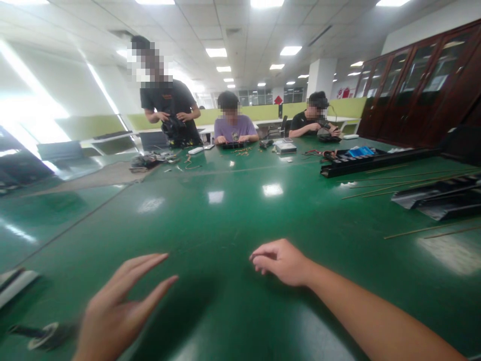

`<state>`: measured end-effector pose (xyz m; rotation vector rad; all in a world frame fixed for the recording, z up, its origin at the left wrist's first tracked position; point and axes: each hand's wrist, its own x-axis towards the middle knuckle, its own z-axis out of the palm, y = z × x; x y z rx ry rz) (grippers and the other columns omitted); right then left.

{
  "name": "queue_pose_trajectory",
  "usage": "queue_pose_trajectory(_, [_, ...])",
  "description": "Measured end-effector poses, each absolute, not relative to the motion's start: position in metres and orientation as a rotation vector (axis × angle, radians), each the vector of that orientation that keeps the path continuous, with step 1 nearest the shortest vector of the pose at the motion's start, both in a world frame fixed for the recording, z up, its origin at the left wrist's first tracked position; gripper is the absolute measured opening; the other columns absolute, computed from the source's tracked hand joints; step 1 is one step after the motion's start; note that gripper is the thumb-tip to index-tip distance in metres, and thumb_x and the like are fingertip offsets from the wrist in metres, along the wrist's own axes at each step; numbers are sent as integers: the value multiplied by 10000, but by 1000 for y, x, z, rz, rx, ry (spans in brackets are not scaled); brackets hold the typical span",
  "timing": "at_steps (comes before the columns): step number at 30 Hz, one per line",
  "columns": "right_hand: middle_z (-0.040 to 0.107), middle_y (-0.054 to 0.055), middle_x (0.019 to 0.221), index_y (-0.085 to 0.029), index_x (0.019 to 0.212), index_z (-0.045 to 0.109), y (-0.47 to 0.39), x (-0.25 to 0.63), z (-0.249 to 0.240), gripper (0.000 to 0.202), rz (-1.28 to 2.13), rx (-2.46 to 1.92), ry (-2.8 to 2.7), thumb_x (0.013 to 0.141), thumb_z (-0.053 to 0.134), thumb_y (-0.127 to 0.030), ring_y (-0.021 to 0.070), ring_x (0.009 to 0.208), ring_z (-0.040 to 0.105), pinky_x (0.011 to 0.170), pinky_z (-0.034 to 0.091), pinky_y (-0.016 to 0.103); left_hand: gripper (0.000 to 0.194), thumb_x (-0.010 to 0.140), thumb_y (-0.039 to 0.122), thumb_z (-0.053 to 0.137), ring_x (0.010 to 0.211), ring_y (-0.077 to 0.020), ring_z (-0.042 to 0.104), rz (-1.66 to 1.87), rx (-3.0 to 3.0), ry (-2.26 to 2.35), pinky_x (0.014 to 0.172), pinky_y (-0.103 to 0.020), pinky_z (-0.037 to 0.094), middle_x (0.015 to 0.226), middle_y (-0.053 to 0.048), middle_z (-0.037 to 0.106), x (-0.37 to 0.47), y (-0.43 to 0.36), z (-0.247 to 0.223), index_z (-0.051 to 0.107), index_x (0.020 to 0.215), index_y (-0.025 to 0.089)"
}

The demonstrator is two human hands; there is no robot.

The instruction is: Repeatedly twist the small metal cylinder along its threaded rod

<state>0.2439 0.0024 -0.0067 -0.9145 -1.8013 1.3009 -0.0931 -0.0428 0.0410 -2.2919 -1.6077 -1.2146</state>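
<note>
My left hand (122,296) hovers over the green tabletop (210,230) at the lower left. Its thumb and fingers are spread apart with nothing between them. Nearest to it, at the left, lies a dark piece with a round whitish disc (45,337), partly blurred. To the right, my right hand (281,263) is held low over the table, fingers curled in towards the thumb. Whether something small sits in those fingertips is hidden from me.
A pale flat object (17,286) lies at the left edge. Long black channels (361,161), more black channels (438,198) and thin rods (421,229) lie to the right. Three people sit or stand across the table, near small yellowish pieces (242,151) and a grey box (285,147).
</note>
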Motion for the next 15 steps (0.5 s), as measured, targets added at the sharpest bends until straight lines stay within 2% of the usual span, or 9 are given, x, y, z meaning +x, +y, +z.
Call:
queue_pose_trajectory(3, [702, 55, 784, -115, 937, 719, 2, 242, -6, 338, 1501, -796, -1719, 907, 594, -427, 126, 634, 623, 640, 499, 254, 466, 774, 396, 759, 1055, -237, 642, -1187, -2748, -1463, 956, -372, 532, 1185, -37, 671, -26, -22, 39, 643, 1220, 325])
queue_pose_trajectory(7, [696, 57, 776, -117, 849, 686, 2, 241, -4, 465, 1656, -660, -1631, 865, 609, -575, 128, 642, 628, 671, 506, 271, 262, 826, 337, 718, 1013, -239, 662, -1414, -3193, -1307, 924, -392, 552, 1056, -77, 724, 35, -5, 33, 739, 1075, 260])
queue_pose_trajectory(11, [687, 49, 720, -119, 794, 666, 2, 236, -5, 506, 1695, -638, -1557, 826, 632, -623, 132, 637, 625, 685, 508, 278, 236, 787, 335, 760, 927, -238, 690, -1763, -3223, -1560, 905, -399, 564, 1037, -91, 729, 54, 0, 24, 764, 987, 210])
queue_pose_trajectory(13, [688, 50, 713, -116, 779, 675, 2, 235, -5, 508, 1665, -666, -1575, 830, 630, -620, 134, 634, 624, 685, 506, 279, 238, 776, 362, 765, 833, -229, 707, -1889, -3200, -1717, 818, -374, 597, 998, -89, 738, 53, -2, 23, 756, 942, 191])
queue_pose_trajectory(15, [703, 65, 758, -115, 844, 698, 2, 239, -1, 514, 1589, -701, -1599, 871, 583, -616, 147, 662, 640, 692, 508, 290, 249, 797, 395, 736, 782, -223, 714, -1947, -3084, -1836, 757, -350, 612, 932, -78, 747, 43, -7, 28, 732, 932, 187])
